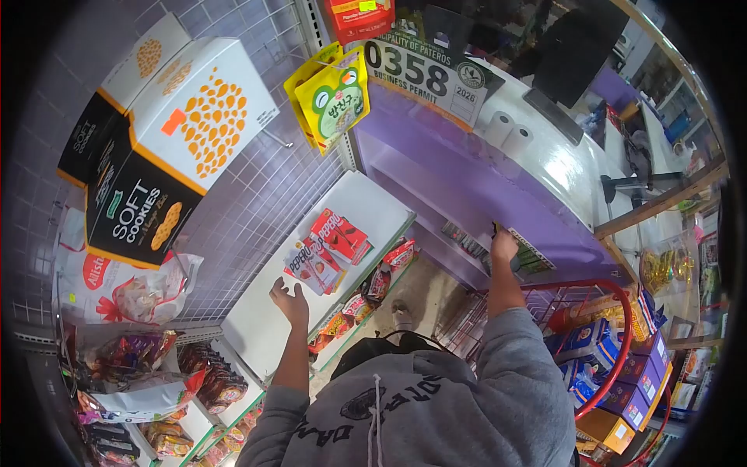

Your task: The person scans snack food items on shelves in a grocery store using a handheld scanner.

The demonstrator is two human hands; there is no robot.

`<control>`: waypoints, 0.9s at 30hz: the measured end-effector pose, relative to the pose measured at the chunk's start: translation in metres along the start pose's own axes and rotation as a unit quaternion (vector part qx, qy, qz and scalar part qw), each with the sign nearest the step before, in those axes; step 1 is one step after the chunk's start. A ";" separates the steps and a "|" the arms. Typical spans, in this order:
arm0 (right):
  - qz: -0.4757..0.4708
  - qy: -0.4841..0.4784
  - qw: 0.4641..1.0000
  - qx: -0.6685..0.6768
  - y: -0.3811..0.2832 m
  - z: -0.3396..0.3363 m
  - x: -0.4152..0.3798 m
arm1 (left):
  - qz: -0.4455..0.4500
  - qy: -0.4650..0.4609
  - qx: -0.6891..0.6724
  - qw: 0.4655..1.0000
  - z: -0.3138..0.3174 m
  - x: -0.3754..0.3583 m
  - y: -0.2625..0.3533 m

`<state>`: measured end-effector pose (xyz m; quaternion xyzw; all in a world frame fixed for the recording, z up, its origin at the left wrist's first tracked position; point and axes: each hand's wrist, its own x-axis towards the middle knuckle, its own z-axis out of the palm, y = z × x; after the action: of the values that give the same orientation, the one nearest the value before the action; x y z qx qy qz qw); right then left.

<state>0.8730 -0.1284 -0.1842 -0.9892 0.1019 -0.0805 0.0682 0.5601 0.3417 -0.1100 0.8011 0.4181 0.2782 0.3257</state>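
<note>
Looking straight down over a grey hooded sweatshirt (pixel 436 412) with dark lettering. The left hand (pixel 290 302) is up over the white shelf board (pixel 264 319), fingers spread and loosely curled, holding nothing, hovering just near the red Pepero snack boxes (pixel 327 245) that lie flat on that board. It is close to the boxes but not touching them.

Over on the right, the right hand (pixel 504 243) is pressed to the lower edge of the purple counter front (pixel 459 179), fingers curled over something small and dark there; whether it is actually gripping an item I cannot tell.

At far left, big white, orange and black cardboard boxes marked Soft Cookies (pixel 167 148) hang against the purple-lit wire grid wall (pixel 257 194). Yellow and green snack pouches (pixel 333 97) dangle from a hook just right of them. Above the counter sits a white business permit plate (pixel 424 74) with the number 0358, and two white paper rolls (pixel 510 132) stand on the counter top.

Near right, a red wire shopping basket (pixel 615 342) holds blue and purple cartons (pixel 622 373). Below the shelf board, assorted bagged snacks (pixel 156 373) fill the lower left shelves.
</note>
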 end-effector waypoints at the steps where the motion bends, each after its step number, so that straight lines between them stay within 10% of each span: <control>1: 0.004 0.018 1.000 0.020 -0.012 -0.015 -0.011 | 0.013 -0.003 -0.008 1.000 -0.003 -0.001 0.004; 7: -0.074 0.098 0.987 0.103 -0.082 -0.048 -0.072 | 0.056 -0.066 -0.092 0.992 -0.020 -0.012 0.039; 13: -0.261 -0.094 0.940 0.196 -0.167 -0.185 -0.111 | 0.147 -0.270 -0.184 0.934 -0.070 -0.031 0.100; 16: -0.400 -0.247 0.830 0.301 -0.206 -0.262 -0.132 | 0.279 -0.279 -0.121 0.911 -0.099 -0.038 0.121; 20: -0.397 -0.450 0.641 0.479 -0.247 -0.313 -0.177 | 0.116 -0.467 -0.257 0.838 -0.151 -0.053 0.138; 23: -0.334 -0.395 0.639 0.569 -0.275 -0.321 -0.214 | 0.058 -0.407 -0.377 0.830 -0.172 -0.063 0.120; 27: -0.460 -0.113 0.672 0.569 -0.301 -0.316 -0.305 | -0.075 -0.352 -0.641 0.678 -0.200 -0.076 0.116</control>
<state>0.5815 0.1907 0.1258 -0.6822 -0.4400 -0.0313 0.5831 0.4356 0.2834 0.0908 0.4014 0.0506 0.1500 0.9021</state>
